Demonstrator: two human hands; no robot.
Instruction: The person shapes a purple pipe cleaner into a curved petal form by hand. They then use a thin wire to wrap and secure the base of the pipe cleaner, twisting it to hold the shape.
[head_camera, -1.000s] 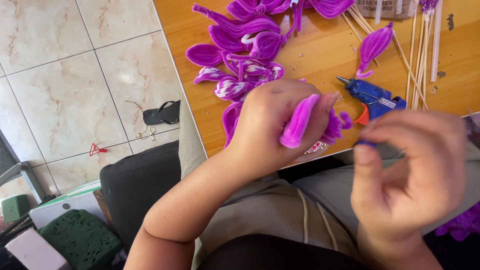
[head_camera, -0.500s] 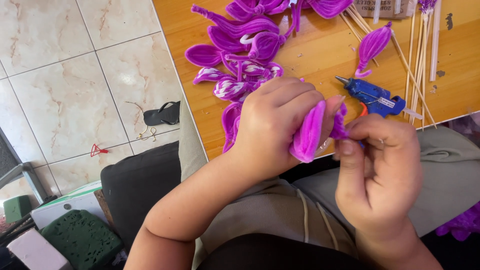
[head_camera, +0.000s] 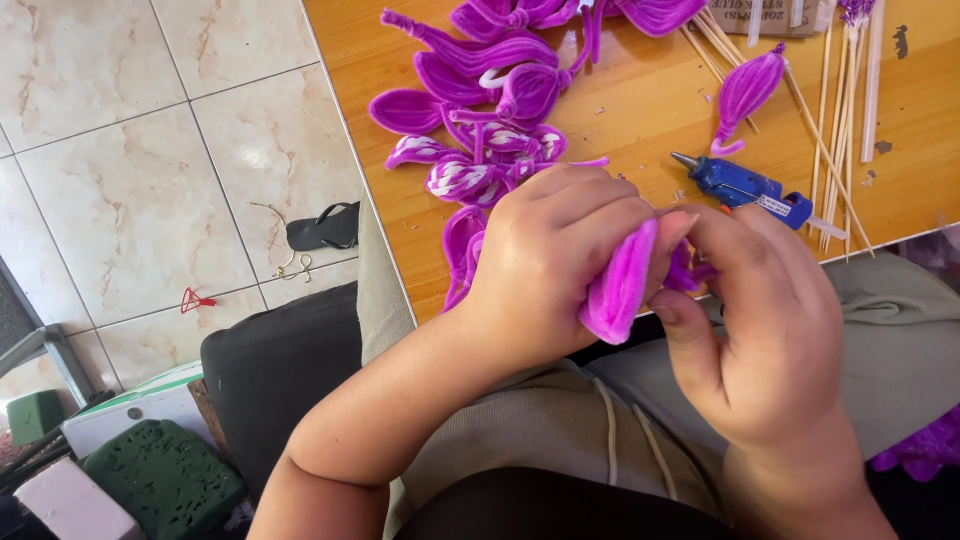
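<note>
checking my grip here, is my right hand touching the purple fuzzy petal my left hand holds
Touching. The head view shows the right hand fingertips pressed against the purple fuzzy petal that the left hand grips.

Glossy cream marble-patterned floor tiles (head_camera: 150, 160) with grey grout, brightly and evenly lit. Warm orange-brown wooden desk (head_camera: 640, 100) filling the upper right, its left edge running diagonally down. Black cushioned seat (head_camera: 280, 370) just below the desk's left edge. Black sandal (head_camera: 322, 228) on the tiles near that edge. Green floral foam blocks (head_camera: 165, 478) and a white box (head_camera: 130, 412) at lower left.
</note>
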